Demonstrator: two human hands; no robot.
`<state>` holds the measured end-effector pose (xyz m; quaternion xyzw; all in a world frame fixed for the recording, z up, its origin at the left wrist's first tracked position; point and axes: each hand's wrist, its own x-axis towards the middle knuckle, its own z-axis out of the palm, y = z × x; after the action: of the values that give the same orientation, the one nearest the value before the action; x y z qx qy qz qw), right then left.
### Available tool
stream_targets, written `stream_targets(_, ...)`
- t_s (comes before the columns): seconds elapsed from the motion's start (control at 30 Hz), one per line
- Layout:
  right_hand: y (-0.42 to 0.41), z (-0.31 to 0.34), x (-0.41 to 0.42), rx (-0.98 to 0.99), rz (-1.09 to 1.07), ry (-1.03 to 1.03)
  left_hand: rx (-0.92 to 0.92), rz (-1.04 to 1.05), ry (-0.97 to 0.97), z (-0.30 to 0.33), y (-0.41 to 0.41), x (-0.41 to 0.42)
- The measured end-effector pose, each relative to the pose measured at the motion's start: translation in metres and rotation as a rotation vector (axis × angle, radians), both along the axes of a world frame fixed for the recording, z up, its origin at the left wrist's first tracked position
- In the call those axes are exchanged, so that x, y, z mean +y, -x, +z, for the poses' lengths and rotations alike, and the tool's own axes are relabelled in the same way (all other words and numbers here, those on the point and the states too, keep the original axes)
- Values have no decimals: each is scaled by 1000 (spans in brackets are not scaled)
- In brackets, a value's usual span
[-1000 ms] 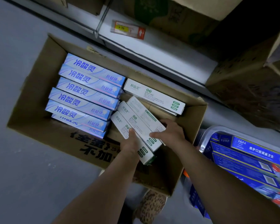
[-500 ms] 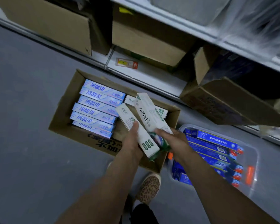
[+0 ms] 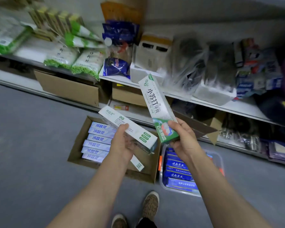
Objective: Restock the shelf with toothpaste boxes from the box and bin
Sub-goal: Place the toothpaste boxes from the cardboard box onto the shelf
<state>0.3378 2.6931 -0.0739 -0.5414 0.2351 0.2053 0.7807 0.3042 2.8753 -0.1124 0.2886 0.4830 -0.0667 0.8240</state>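
Left hand [image 3: 122,143] grips "ENZYME" toothpaste boxes [image 3: 130,130] (apparently two); right hand [image 3: 181,137] grips "小苏打" toothpaste box [image 3: 155,102].

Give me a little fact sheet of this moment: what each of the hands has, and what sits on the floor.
left hand: grips white toothpaste boxes, the top one marked ENZYME, lying slanted
right hand: grips the green end of a white-and-green toothpaste box, standing nearly upright
cardboard box: on the floor, open, holding a stack of light blue toothpaste boxes
clear bin: on the floor right of the cardboard box, holding dark blue boxes
shelf: white, crowded with bags and packets
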Motion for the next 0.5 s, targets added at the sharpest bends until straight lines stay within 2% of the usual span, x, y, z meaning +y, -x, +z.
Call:
stream_targets(0.33,6,241,-13,-376,-162,-55,-367,-85,-4,233,-13,-14)
stream_targets(0.5,10,339,-23,-531,-283,-99,-523,-94,-50,336,-21,-30)
